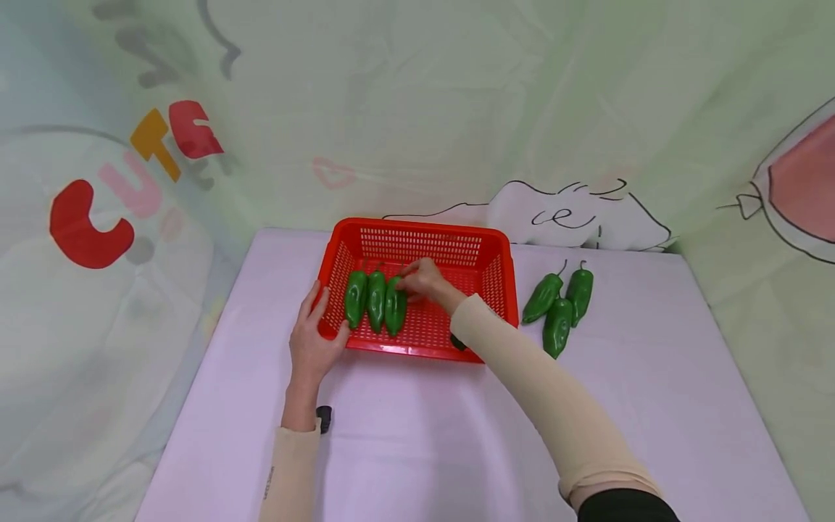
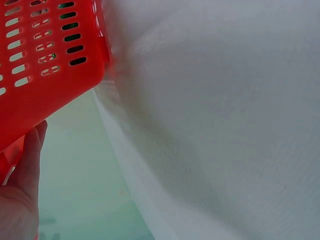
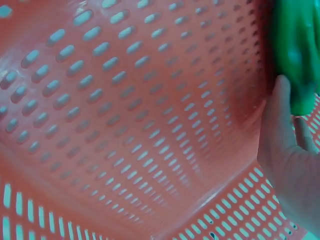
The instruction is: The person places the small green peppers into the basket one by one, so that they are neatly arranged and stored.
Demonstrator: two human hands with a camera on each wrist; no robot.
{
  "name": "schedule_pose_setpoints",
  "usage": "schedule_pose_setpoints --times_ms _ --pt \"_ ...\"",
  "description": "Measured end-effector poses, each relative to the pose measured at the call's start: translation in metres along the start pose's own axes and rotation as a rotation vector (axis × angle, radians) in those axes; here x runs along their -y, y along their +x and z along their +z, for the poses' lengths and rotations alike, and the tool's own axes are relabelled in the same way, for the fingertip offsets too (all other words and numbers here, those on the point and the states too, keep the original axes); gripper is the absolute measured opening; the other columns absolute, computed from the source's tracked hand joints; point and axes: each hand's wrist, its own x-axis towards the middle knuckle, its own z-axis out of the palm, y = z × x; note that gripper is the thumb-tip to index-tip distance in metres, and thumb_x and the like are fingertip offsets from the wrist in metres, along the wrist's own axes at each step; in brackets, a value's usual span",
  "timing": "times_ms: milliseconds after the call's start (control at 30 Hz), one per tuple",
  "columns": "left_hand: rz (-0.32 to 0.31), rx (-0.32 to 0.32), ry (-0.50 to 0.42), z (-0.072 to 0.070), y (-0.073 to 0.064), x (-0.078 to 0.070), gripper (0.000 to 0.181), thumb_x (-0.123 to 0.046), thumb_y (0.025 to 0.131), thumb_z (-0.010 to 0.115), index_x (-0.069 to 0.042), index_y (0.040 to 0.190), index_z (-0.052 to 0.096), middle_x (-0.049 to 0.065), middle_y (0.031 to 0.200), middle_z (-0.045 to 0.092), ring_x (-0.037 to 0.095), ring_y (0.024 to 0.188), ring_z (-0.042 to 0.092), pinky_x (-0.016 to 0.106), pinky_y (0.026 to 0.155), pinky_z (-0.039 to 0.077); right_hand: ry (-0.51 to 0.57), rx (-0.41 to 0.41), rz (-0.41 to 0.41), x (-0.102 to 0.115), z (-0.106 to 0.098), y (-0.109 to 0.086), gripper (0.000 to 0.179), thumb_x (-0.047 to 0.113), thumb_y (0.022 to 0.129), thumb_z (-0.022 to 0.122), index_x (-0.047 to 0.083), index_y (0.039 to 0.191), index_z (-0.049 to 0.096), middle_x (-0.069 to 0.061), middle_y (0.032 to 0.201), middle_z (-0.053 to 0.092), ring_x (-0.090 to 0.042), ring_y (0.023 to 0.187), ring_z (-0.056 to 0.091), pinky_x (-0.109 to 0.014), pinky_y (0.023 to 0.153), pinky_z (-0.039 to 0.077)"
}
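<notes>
A red plastic basket [image 1: 411,351] sits at the back of the table. Three green peppers lie side by side in its left part: a left one [image 1: 355,299], a middle one [image 1: 376,301] and a right one [image 1: 395,308]. My right hand [image 1: 424,279] reaches inside and pinches the upper end of the right pepper, seen also as a green pepper [image 3: 299,55] against the thumb in the right wrist view. With my left hand [image 1: 315,339] I hold the basket's front left corner, fingers along the left side and thumb at the front rim.
To the right of the basket, three more green peppers [image 1: 557,326] lie close together on the purple-white table cover [image 1: 652,406]. A printed cloth [image 1: 391,109] hangs behind the table. My right forearm crosses the basket's front right rim.
</notes>
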Motion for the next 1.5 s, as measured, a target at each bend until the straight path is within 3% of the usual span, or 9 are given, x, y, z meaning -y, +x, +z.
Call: schedule_pose_setpoints --times_ms 200,333,600,867,1100,1500 --pt "-0.014 0.006 -0.002 0.000 -0.001 -0.003 0.068 -0.016 0.082 0.068 -0.002 0.145 0.047 0.004 0.156 0.037 0.028 0.140 0.039 0.053 0.107 0.040 -0.050 -0.006 -0.037 0.012 -0.018 -0.010 0.039 0.005 0.091 0.066 -0.010 0.126 0.058 -0.027 0.119 0.061 -0.043 0.108 0.063 -0.052 0.090 0.054" --pt "-0.011 0.000 0.005 0.000 -0.001 -0.002 0.068 -0.017 0.081 0.068 -0.002 0.145 0.047 0.004 0.156 0.037 0.028 0.140 0.039 0.054 0.107 0.040 -0.056 -0.009 -0.060 0.020 -0.033 -0.016 0.043 0.009 0.093 0.064 -0.009 0.131 0.055 -0.025 0.127 0.057 -0.040 0.112 0.060 -0.049 0.089 0.055" --pt "0.016 -0.002 0.019 0.000 -0.002 0.000 0.067 -0.017 0.082 0.068 -0.001 0.144 0.048 0.008 0.155 0.038 0.030 0.139 0.040 0.054 0.106 0.041 0.051 0.024 -0.062 0.029 -0.069 -0.039 0.049 0.011 0.098 0.059 -0.006 0.141 0.045 -0.024 0.138 0.051 -0.043 0.125 0.053 -0.054 0.098 0.048" --pt "0.016 -0.015 0.007 -0.001 -0.003 0.001 0.068 -0.015 0.081 0.069 -0.001 0.144 0.049 0.007 0.154 0.039 0.030 0.139 0.040 0.054 0.107 0.040 0.108 0.014 -0.085 0.029 -0.103 -0.060 0.048 0.013 0.100 0.055 -0.002 0.144 0.045 -0.023 0.143 0.046 -0.043 0.127 0.051 -0.054 0.100 0.046" --pt "0.012 -0.003 0.006 0.000 -0.002 -0.001 0.068 -0.016 0.081 0.068 -0.001 0.145 0.048 0.007 0.155 0.038 0.031 0.139 0.040 0.055 0.107 0.040 0.147 -0.008 -0.081 0.020 -0.131 -0.082 0.050 0.010 0.102 0.050 -0.002 0.148 0.038 -0.024 0.146 0.042 -0.044 0.130 0.047 -0.053 0.102 0.045" --pt "0.026 -0.014 0.004 0.000 -0.003 -0.001 0.068 -0.015 0.081 0.069 -0.001 0.144 0.048 0.008 0.155 0.038 0.031 0.140 0.039 0.057 0.106 0.039 0.079 -0.097 -0.078 -0.018 -0.185 -0.107 0.052 0.019 0.102 0.051 0.001 0.149 0.038 -0.026 0.145 0.046 -0.041 0.127 0.052 -0.045 0.097 0.050"
